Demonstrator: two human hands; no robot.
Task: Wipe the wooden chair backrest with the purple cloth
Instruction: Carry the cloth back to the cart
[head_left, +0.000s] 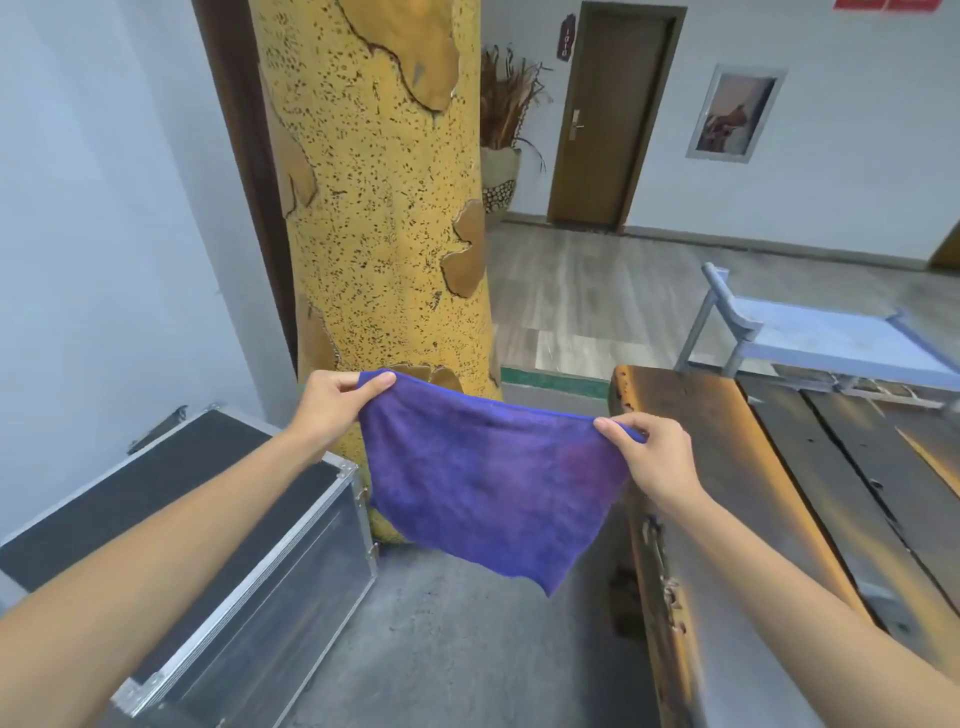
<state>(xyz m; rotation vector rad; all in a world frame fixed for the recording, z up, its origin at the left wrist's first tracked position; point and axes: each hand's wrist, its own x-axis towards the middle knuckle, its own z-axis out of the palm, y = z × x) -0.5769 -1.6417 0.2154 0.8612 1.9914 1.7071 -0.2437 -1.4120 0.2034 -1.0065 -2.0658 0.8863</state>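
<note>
1. The left hand (332, 402) pinches one top corner of the cloth (488, 478) between thumb and curled fingers; the right hand (652, 452) pinches the other top corner the same way.
2. The cloth hangs spread between them in mid-air, its top edge sagging a little and its lower corner pointing down toward the floor (467, 649). It touches nothing but the hands.
3. Step in hand, as I judge it: readying the cloth, opened out flat and not yet put to wood.
4. The backrest (379, 208) appears to be the tall yellow, speckled slab rising directly behind the cloth (I take it for the chair's back; no seat shows, so this is a guess).
5. The next move calls for gathering or folding the cloth into one palm and bringing it forward against that slab, then stroking along its face.
6. Edges: a metal case (218, 519) stands just left of the slab's foot, and a dark wooden bench (753, 493) runs along the right, its near end under the right hand.
7. Open room lies in the floor gap between case and bench, straight ahead; sideways reach is tighter, the case corner near the slab's lower left being the likeliest snag.
</note>
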